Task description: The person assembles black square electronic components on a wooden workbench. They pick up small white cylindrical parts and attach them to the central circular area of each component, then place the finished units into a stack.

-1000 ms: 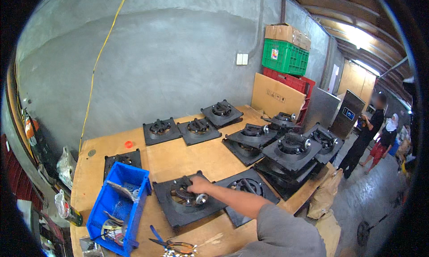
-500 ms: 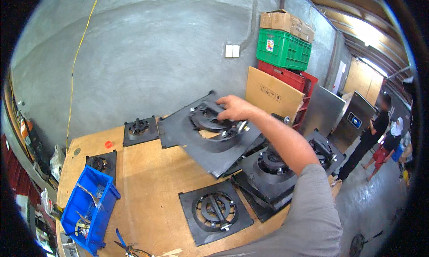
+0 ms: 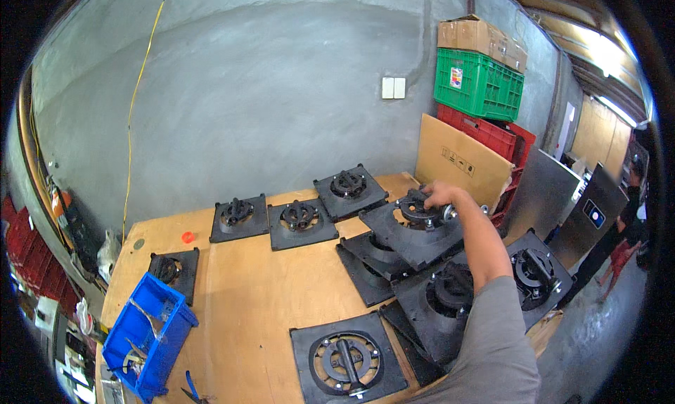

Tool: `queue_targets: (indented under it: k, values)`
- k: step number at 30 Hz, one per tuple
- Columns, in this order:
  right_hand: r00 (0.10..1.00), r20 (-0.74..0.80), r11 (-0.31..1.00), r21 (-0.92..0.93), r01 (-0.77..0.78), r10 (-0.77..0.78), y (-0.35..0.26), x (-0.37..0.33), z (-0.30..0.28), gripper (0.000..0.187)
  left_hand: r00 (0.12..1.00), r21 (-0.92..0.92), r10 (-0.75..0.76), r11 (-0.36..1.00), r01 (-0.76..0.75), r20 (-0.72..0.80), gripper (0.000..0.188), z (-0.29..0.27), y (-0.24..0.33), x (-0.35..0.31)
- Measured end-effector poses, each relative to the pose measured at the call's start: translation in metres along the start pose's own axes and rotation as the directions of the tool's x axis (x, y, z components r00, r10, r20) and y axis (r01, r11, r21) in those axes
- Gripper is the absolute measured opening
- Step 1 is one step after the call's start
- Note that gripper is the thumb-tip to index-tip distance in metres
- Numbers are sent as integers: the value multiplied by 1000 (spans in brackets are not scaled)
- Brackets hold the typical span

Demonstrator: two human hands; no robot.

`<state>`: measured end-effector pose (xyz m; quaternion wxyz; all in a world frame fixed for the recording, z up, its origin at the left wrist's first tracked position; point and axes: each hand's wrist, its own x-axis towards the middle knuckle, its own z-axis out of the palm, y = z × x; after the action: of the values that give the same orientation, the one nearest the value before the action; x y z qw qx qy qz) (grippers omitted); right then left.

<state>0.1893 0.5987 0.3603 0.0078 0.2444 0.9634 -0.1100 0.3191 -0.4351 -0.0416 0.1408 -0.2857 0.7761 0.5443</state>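
My right hand (image 3: pixel 444 194) reaches forward from the lower right, its fingers closed around the ring-shaped burner in the middle of a black square burner plate (image 3: pixel 395 230). This plate is slightly tilted and lies on or just above other black burner plates (image 3: pixel 364 265); I cannot tell whether it rests fully on them. Nearer to me, under my forearm, is another stacked burner plate (image 3: pixel 425 300). A single burner plate (image 3: pixel 313 365) with a bar across its ring lies flat at the front. My left hand is out of view.
Several burner plates (image 3: pixel 280 237) line the back of the wooden table (image 3: pixel 239 320). A blue bin (image 3: pixel 176 323) with tools stands at the left, near blue-handled pliers (image 3: pixel 191 390). Cardboard (image 3: pixel 457 151) and crates (image 3: pixel 478 88) stand behind on the right; people (image 3: pixel 622 228) are beyond.
The held burner plate has moved right and lower, from above the back of the table to the stack. Burner plates it hid at the back now show. My view has shifted.
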Motion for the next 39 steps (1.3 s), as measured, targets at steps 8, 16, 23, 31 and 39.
queue_targets:
  k: [8, 16, 23, 31, 39]
  values:
    - [998, 61, 994, -109, -10, 17, 26, 11, 51, 60, 993, 95, -74, 993, 66, 88, 26, -5, -18, -4]
    - [988, 101, 975, -198, -96, 118, 8, 5, 59, 65, 968, 242, -79, 970, 20, 237, 23, -2, -42, -51]
    - [976, 54, 920, -350, -178, 210, 3, -2, 70, 54, 954, 223, -143, 971, 84, 263, 28, 8, -104, -24]
    - [962, -267, 962, -273, -20, -55, 106, -8, 48, 51, 993, 400, 109, 912, -86, -35, 33, 38, -7, -16]
    - [981, -69, 969, -183, 166, -181, -138, -37, 18, 53, 824, 272, 431, 897, -348, -367, 26, 56, 118, -41]
